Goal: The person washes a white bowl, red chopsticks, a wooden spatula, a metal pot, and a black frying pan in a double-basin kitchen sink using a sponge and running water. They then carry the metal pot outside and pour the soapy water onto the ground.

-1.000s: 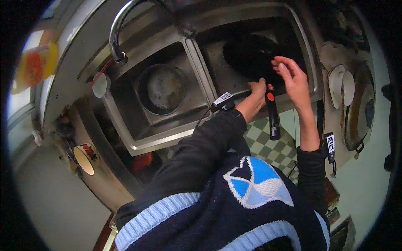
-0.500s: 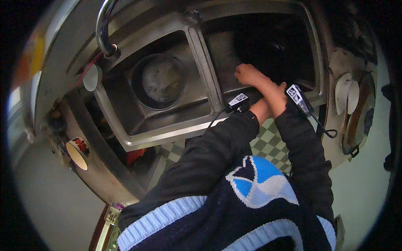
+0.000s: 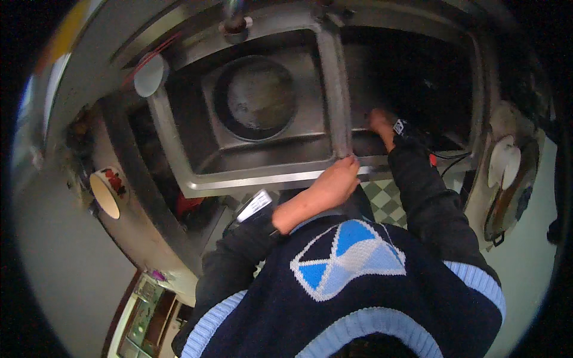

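Note:
My left hand (image 3: 333, 186) rests at the sink's front rim (image 3: 274, 179), at the bottom of the divider, with fingers curled; what they hold, if anything, is hidden. My right hand (image 3: 381, 124) reaches into the dim right basin, low beside the divider (image 3: 335, 89); its fingers are blurred. A black pan (image 3: 421, 83) lies in that basin, hard to make out, with a red spot on its handle (image 3: 433, 160) at the front rim. In the left basin a round dark pot (image 3: 253, 98) holds some cloudy liquid.
A faucet (image 3: 234, 25) stands behind the left basin. A white cup (image 3: 149, 77) is at the sink's back left corner, an enamel vessel (image 3: 104, 194) on the left counter. On the right are white dishes (image 3: 506, 156) and a large pan (image 3: 506, 215). A checked floor (image 3: 387, 200) shows below.
My left hand has left the pan's handle and moved down-left to the front rim. My right hand has moved from above the pan leftward to beside the divider. The view has shifted.

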A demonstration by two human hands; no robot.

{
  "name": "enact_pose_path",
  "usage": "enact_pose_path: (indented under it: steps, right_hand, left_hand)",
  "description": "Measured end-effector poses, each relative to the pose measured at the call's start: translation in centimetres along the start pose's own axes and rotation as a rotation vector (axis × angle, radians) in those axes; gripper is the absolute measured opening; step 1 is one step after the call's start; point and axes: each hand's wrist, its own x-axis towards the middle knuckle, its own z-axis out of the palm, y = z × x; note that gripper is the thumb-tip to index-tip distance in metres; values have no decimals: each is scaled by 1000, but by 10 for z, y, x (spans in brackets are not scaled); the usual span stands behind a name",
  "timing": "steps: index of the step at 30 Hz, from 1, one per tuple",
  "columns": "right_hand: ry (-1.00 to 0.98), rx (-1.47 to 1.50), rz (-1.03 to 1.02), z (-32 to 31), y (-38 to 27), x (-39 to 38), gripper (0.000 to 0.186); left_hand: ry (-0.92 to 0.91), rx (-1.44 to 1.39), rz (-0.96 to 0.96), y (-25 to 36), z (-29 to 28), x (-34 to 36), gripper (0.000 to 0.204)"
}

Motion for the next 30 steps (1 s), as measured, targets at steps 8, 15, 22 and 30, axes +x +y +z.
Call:
enact_pose_path:
  steps: [8, 15, 22, 30]
  right_hand:
    - [-92, 412, 386, -9, 72, -156, 24]
    - [-64, 985, 652, -32, 63, -188, 19]
    - [275, 1385, 823, -98, 5, -218, 15]
    - [518, 1034, -4, -226, -122, -213, 16]
  left_hand:
    - [364, 19, -282, 79, 114, -105, 30]
    - [600, 24, -291, 64, 104, -110, 31]
    - [739, 58, -349, 40, 73, -140, 27]
    - [671, -145, -391, 10, 61, -131, 29]
